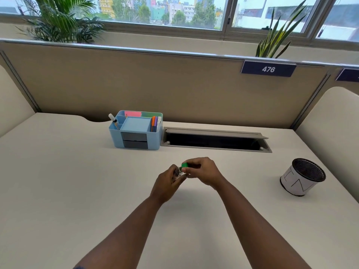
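Observation:
Both of my hands meet above the middle of the white desk [77, 181]. My left hand [167, 186] grips a small clear plastic piece [177, 172] with shiny metal inside. My right hand [206, 173] curls round a small green object [184, 165] that joins the clear piece. Fingers cover most of both pieces, so I cannot tell what they are.
A light blue desk organiser [136, 131] with sticky notes, pens and two grey drawers stands at the back. Right of it is an open cable tray [215, 141]. A black mesh cup [302, 177] wrapped in white paper stands at the right. A beige partition [174, 84] closes the back.

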A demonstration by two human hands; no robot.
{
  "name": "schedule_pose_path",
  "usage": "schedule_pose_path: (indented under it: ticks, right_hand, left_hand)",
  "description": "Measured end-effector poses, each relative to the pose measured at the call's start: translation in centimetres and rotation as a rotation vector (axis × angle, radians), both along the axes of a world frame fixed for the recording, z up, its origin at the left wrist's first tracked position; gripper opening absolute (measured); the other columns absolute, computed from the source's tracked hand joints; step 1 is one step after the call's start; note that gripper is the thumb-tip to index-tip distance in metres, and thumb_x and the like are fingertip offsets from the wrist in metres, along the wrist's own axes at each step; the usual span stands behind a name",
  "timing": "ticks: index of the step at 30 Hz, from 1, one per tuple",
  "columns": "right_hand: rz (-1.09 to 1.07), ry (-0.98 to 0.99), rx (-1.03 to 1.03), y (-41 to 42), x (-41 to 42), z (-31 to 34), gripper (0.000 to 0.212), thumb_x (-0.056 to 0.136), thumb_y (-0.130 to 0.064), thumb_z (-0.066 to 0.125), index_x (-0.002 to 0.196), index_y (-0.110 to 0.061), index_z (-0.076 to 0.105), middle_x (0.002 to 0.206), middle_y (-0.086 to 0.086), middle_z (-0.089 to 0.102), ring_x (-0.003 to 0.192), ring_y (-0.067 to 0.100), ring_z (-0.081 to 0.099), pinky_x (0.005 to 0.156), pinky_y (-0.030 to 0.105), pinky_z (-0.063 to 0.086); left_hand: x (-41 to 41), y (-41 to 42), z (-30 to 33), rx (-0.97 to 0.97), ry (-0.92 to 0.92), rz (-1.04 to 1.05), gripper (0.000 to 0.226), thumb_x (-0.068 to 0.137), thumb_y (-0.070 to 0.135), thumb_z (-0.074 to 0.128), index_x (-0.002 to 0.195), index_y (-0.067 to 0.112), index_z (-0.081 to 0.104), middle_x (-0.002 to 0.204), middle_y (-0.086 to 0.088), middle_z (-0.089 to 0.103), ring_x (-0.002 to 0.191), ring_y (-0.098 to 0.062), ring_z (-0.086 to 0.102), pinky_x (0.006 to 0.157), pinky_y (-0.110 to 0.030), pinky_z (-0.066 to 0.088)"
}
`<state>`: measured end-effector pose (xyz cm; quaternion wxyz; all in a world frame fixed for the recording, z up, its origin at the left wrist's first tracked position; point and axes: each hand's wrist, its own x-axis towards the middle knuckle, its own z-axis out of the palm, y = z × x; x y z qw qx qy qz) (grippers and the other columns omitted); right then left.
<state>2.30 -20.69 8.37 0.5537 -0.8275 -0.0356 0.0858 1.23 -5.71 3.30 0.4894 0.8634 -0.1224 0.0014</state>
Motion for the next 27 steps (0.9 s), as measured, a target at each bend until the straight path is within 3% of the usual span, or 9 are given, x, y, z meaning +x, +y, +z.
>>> schedule_pose_path:
  ticks: [2,4,6,8,12,16,18,23,27]
  right_hand:
    - [-0.088,0.043,0.172,-0.5,-0.4,-0.3,0.017,0.076,-0.003,0.069,0.092,-0.009,0.068,0.091,0.01,0.065,0.075,0.013,0.064,0.058,0.015,0.057]
    - [-0.15,0.077,0.252,-0.9,-0.7,-0.9,0.019,0.076,0.001,0.068,0.091,-0.011,0.065,0.091,0.01,0.06,0.079,0.018,0.064,0.067,0.024,0.059]
    - [-0.195,0.11,0.272,-1.1,-1.1,-1.8,0.025,0.077,0.002,0.066,0.101,-0.006,0.063,0.093,0.01,0.057,0.084,0.023,0.062,0.082,0.037,0.058]
    - [-0.214,0.146,0.242,-1.3,-1.5,-2.8,0.031,0.077,-0.001,0.067,0.108,-0.003,0.063,0.097,0.01,0.06,0.086,0.024,0.063,0.09,0.041,0.054]
    - [-0.234,0.157,0.065,-1.4,-2.4,-4.6,0.025,0.075,-0.014,0.072,0.099,-0.008,0.069,0.096,0.007,0.068,0.082,0.022,0.067,0.084,0.032,0.055]
    - [-0.271,0.087,-0.091,-1.2,-3.2,-6.2,0.019,0.071,-0.013,0.075,0.09,-0.013,0.071,0.086,0.0,0.067,0.078,0.016,0.061,0.059,0.004,0.043]
    - [-0.262,0.086,-0.154,-1.3,-3.6,-6.9,0.022,0.069,-0.009,0.075,0.089,-0.014,0.07,0.086,0.001,0.067,0.075,0.013,0.056,0.054,0.002,0.038]
    - [-0.247,0.058,-0.185,-1.3,-4.2,-8.0,0.028,0.063,-0.002,0.075,0.087,-0.015,0.069,0.087,0.007,0.069,0.071,0.016,0.054,0.055,0.002,0.037]
    - [-0.225,0.037,-0.174,-1.4,-4.2,-7.6,0.042,0.064,-0.008,0.079,0.103,-0.017,0.065,0.099,-0.003,0.063,0.08,0.015,0.053,0.063,0.01,0.039]
  left_hand:
    - [0.1,0.1,-0.1,-0.037,0.016,0.025,0.017,0.087,0.026,0.059,0.087,0.017,0.044,0.067,0.009,0.049,0.056,-0.008,0.04,0.053,-0.011,0.037]
    - [0.3,0.4,-0.4,-0.057,0.026,0.045,0.013,0.088,0.016,0.056,0.092,0.017,0.043,0.08,0.005,0.053,0.066,-0.01,0.048,0.057,-0.001,0.038]
    - [0.5,0.6,-0.6,-0.068,0.03,0.071,0.008,0.09,0.01,0.051,0.094,0.014,0.045,0.09,-0.001,0.055,0.078,-0.018,0.051,0.061,-0.003,0.038]
    - [0.6,0.7,-0.7,-0.059,0.011,0.103,0.008,0.09,0.008,0.051,0.098,0.008,0.051,0.094,-0.006,0.056,0.086,-0.021,0.051,0.063,-0.011,0.034]
    - [0.9,1.0,-0.7,-0.012,-0.035,0.139,0.021,0.087,0.013,0.058,0.107,0.007,0.058,0.105,-0.013,0.06,0.091,-0.016,0.051,0.075,-0.017,0.036]
    - [0.8,1.0,-0.5,-0.022,-0.033,0.189,0.022,0.084,0.017,0.063,0.105,0.01,0.062,0.099,-0.008,0.063,0.086,-0.019,0.054,0.081,-0.041,0.051]
    - [0.6,0.9,-0.5,-0.055,-0.015,0.204,0.023,0.082,0.016,0.065,0.104,0.01,0.063,0.094,-0.005,0.06,0.083,-0.019,0.053,0.079,-0.048,0.054]
    - [0.4,0.5,-0.7,-0.067,-0.011,0.214,0.026,0.079,0.015,0.069,0.104,0.01,0.064,0.1,-0.011,0.066,0.085,-0.018,0.054,0.076,-0.028,0.042]
    - [0.6,0.1,-0.1,-0.095,-0.002,0.208,0.025,0.078,0.015,0.07,0.102,0.01,0.064,0.099,-0.009,0.068,0.084,-0.019,0.056,0.075,-0.028,0.041]
